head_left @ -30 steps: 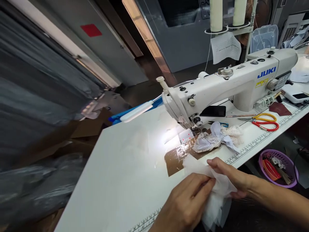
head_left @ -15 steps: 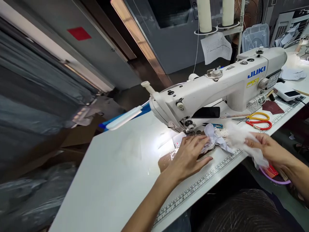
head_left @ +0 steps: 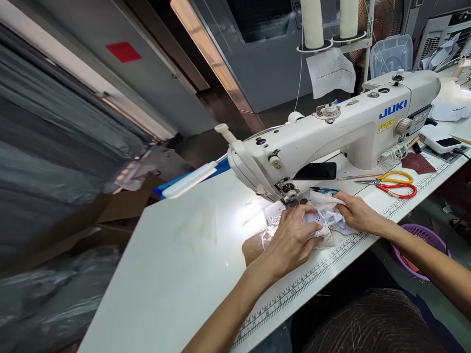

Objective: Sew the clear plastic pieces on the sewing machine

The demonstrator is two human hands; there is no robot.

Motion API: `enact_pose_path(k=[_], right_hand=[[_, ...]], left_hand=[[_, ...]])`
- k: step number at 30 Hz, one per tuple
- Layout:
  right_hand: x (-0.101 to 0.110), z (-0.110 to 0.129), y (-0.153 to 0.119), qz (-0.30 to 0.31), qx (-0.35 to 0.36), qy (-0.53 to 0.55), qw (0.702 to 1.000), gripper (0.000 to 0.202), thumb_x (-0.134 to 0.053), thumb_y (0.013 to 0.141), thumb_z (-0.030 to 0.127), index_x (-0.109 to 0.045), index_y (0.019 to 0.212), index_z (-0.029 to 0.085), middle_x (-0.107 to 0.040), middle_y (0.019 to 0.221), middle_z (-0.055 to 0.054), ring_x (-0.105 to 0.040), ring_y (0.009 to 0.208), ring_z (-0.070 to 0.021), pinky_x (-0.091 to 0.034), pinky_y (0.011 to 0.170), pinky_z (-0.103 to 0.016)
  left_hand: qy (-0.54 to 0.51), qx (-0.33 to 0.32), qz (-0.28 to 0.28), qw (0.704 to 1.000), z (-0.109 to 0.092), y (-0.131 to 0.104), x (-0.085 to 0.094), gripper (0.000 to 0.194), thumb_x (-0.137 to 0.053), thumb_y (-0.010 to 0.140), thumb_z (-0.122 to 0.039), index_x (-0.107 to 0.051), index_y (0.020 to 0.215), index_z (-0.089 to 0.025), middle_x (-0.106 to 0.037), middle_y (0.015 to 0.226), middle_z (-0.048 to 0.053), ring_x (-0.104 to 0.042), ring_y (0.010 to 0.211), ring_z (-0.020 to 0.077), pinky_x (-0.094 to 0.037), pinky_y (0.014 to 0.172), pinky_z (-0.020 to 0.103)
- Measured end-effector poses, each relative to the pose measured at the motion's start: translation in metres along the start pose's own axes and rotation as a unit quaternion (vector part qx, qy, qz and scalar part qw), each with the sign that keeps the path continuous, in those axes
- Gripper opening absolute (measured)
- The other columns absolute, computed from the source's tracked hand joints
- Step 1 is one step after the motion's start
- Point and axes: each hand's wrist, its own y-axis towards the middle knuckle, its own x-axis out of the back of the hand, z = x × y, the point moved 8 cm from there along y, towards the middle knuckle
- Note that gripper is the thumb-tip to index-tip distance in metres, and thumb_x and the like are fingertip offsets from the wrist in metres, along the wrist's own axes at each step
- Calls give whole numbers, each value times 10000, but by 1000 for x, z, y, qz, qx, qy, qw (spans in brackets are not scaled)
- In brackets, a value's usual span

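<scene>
Beside the needle area of a white sewing machine (head_left: 316, 142), a bunched piece of white fabric (head_left: 331, 218) lies on the table. My left hand (head_left: 294, 238) has its fingers curled over the near left part of this fabric, gripping it. From the right, my right hand (head_left: 355, 213) pinches a thin white upper layer close to my left fingertips. Partly under my left wrist sits a brown piece with clear plastic or tape (head_left: 253, 246). The fabric parts inside both grips are hidden by my fingers.
Scissors with yellow and red handles (head_left: 397, 184) lie right of the fabric. A black phone (head_left: 315, 170) rests under the machine arm. Printed ruler marks (head_left: 294, 290) run along the near table edge. A purple basket (head_left: 441, 240) stands below the table at right.
My right hand has moved left, bringing the loose white fabric in against the bunch. My left fingers, flatter before, have curled onto the fabric. The purple basket shows more.
</scene>
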Motion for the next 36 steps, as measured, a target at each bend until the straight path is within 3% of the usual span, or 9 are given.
enact_pose_path(k=[5, 9, 13, 16, 21, 26, 29, 33, 36], right_hand=[[-3, 1, -1, 35, 13, 47, 998, 185, -423, 852, 176, -561, 971, 209, -609, 809, -21, -549, 736, -184, -428, 740, -306], [10, -22, -3, -20, -68, 137, 988, 175, -513, 851, 345, -521, 962, 210, -577, 806, -12, -543, 733, -183, -448, 703, -314], [36, -49, -16, -146, -156, 307, 928, 383, -658, 729, 496, -515, 951, 219, -589, 792, -9, -563, 684, -181, -461, 621, -302], [42, -53, -22, -138, -175, 387, 895, 509, -754, 631, 513, -562, 997, 217, -628, 777, -18, -590, 684, -195, -472, 604, -303], [65, -42, -14, -145, -132, 247, 949, 361, -677, 721, 500, -601, 932, 217, -603, 748, -10, -536, 680, -178, -420, 572, -270], [85, -2, 15, -102, -8, 45, 994, 173, -499, 862, 355, -594, 846, 212, -597, 760, -19, -534, 730, -189, -419, 679, -296], [71, 21, 18, -34, 45, -8, 998, 201, -441, 893, 292, -615, 914, 194, -628, 819, -44, -565, 768, -207, -438, 755, -328], [23, 34, 2, 98, 74, -4, 992, 297, -455, 931, 369, -626, 1077, 175, -660, 982, -100, -597, 879, -237, -454, 839, -369], [3, 30, -7, 102, 80, 18, 991, 334, -516, 914, 431, -631, 1088, 170, -652, 1048, -124, -589, 975, -260, -437, 912, -400]], left_hand=[[30, -7, 41, 999, 1, 8, -12, 60, -689, 798, -174, -651, 751, -168, -519, 1277, 156, -512, 1136, 370, -455, 910, 593], [-98, -16, 94, 991, 6, 15, -22, 39, -646, 855, -187, -615, 879, -182, -593, 1214, 120, -612, 1049, 254, -533, 884, 421], [-175, 49, 36, 983, 24, 10, -19, 62, -629, 896, -260, -616, 902, -200, -617, 1211, 99, -635, 1082, 226, -548, 894, 364], [-169, 91, 1, 981, 32, 0, -19, 104, -668, 875, -302, -643, 903, -205, -565, 1328, 121, -590, 1205, 273, -526, 970, 428], [-115, 37, -32, 992, 17, -7, -18, 65, -620, 893, -221, -622, 942, -178, -597, 1248, 157, -634, 1129, 269, -567, 907, 430], [-36, -27, -25, 999, 1, -11, -22, 95, -569, 872, -115, -572, 946, -174, -563, 1293, 168, -624, 1133, 268, -581, 890, 416], [2, -45, -25, 999, -1, -12, -23, 103, -588, 848, -102, -559, 923, -165, -555, 1309, 188, -627, 1106, 289, -583, 876, 441], [3, -39, -15, 999, -1, -10, -23, 111, -598, 824, -94, -562, 905, -161, -611, 1121, 151, -649, 957, 258, -600, 774, 407], [-21, -11, -15, 1000, 2, -8, -21, 124, -610, 818, -107, -586, 917, -177, -576, 1039, 100, -634, 874, 210, -594, 726, 354]])
